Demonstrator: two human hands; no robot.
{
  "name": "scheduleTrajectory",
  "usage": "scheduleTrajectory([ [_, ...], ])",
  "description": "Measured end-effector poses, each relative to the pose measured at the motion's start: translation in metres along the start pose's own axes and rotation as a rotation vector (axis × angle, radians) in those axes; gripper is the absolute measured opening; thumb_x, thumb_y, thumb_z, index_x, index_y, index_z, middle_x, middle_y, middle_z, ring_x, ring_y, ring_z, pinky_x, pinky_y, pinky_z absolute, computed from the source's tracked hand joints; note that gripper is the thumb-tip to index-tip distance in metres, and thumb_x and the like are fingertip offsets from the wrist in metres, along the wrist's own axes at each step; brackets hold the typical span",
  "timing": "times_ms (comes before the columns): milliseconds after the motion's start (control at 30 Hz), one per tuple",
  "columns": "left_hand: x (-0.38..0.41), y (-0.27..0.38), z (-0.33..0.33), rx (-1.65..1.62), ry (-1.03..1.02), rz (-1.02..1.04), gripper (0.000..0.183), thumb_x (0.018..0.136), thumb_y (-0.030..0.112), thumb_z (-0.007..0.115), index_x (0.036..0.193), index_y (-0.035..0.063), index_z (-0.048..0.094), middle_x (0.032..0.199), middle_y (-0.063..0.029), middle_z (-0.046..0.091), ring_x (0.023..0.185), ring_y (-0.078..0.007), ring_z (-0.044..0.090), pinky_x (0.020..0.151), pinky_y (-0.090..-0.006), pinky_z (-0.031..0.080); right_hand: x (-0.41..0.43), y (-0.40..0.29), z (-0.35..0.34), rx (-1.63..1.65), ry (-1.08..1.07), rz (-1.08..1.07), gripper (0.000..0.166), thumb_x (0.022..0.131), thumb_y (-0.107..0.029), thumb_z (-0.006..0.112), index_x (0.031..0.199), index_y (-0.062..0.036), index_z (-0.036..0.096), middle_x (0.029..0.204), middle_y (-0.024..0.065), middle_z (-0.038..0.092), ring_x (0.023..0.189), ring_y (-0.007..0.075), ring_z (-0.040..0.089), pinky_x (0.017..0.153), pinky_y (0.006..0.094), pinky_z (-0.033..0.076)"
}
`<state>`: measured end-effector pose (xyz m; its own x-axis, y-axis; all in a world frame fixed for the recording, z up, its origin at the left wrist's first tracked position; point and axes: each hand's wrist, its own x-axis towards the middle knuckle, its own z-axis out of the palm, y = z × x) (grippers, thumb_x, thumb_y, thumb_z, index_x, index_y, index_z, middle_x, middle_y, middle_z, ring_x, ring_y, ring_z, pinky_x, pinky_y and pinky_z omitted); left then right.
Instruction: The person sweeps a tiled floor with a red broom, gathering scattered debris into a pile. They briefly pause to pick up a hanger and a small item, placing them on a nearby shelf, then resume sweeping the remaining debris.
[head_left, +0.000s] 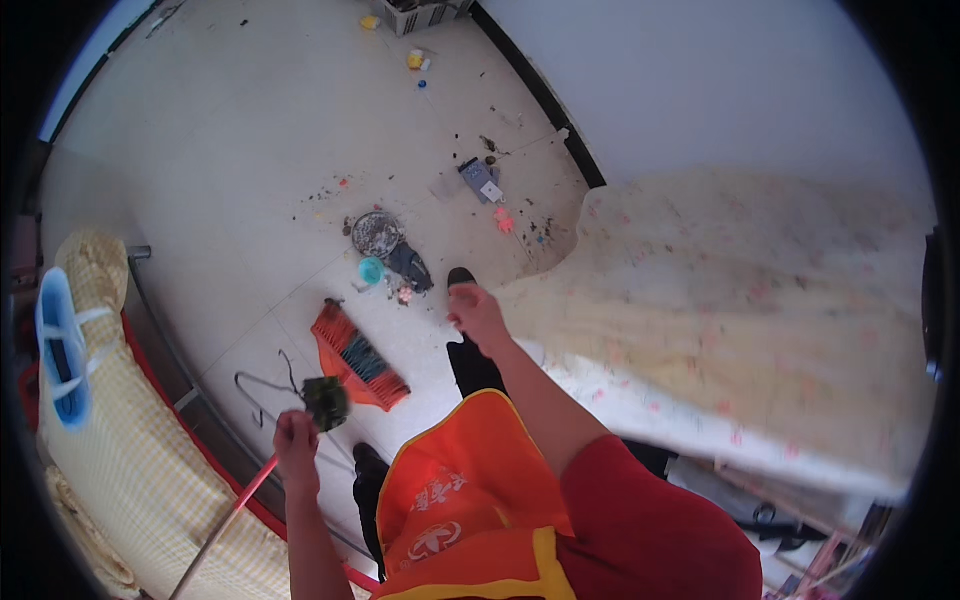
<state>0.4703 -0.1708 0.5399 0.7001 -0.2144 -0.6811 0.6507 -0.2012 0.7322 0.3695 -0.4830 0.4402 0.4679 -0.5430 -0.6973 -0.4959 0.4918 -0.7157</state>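
Note:
My left hand (297, 442), lower left of centre, is closed around a pole (241, 498) with a pinkish-red upper part. Just beyond the fist are bent dark metal hooks (261, 377); I cannot tell whether they join the pole. A blurred dark green patterned piece (325, 403) is against the fingers, and how it is held is unclear. My right hand (477, 313) is above my shoe with its fingers bent. Motion blur hides whether anything is between them. An orange slatted plastic basket (361, 360) lies on the floor between my hands.
A round dish (376, 234), turquoise cup (371, 270) and dark cloth (409, 266) lie ahead among scattered debris. Farther off are a grey packet (480, 180) and grey crate (427, 16). A floral-covered bed (720, 300) flanks my right; a yellow-checked mattress (150, 442) is left.

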Motion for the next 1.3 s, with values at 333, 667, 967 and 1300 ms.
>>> scheduleTrajectory([
  [333,0.082,0.001,0.097,-0.04,0.451,-0.188,0.007,0.087,0.015,0.047,0.08,0.0134,0.045,0.064,0.0014,0.042,0.056,-0.0087,0.039,0.048,-0.0219,0.031,0.363,0.094,-0.176,-0.838,0.462,-0.099,0.046,0.065,-0.016,0.064,0.105,-0.0027,0.046,0.083,0.0157,0.058,0.079,0.0314,0.056,0.072,0.0387,0.045],
  [667,0.169,-0.003,0.183,0.041,0.571,-0.408,0.011,0.088,0.013,0.048,0.079,0.0143,0.04,0.069,0.0,0.045,0.062,-0.0101,0.041,0.053,-0.0225,0.037,0.478,0.135,-0.184,-1.109,0.299,0.08,0.06,0.061,-0.022,0.068,0.11,-0.004,0.041,0.106,0.0179,0.049,0.1,0.0339,0.046,0.079,0.0422,0.042],
  [967,0.175,0.006,0.195,0.107,0.499,-0.42,0.01,0.087,0.018,0.049,0.082,0.0115,0.044,0.07,0.0004,0.045,0.062,-0.0103,0.041,0.053,-0.0216,0.036,0.507,0.069,-0.163,-0.246,0.165,0.013,0.068,0.057,-0.024,0.07,0.114,-0.001,0.04,0.102,0.014,0.054,0.085,0.0254,0.056,0.076,0.0344,0.045],
  [1300,0.147,0.018,0.182,0.106,0.479,-0.347,0.01,0.085,0.018,0.05,0.081,0.0106,0.045,0.065,-0.0011,0.042,0.057,-0.012,0.041,0.05,-0.0238,0.034,0.438,-0.02,-0.128,-0.193,0.235,-0.002,0.042,0.059,-0.025,0.067,0.093,-0.0041,0.053,0.078,0.0092,0.059,0.068,0.0182,0.057,0.065,0.0325,0.047],
])
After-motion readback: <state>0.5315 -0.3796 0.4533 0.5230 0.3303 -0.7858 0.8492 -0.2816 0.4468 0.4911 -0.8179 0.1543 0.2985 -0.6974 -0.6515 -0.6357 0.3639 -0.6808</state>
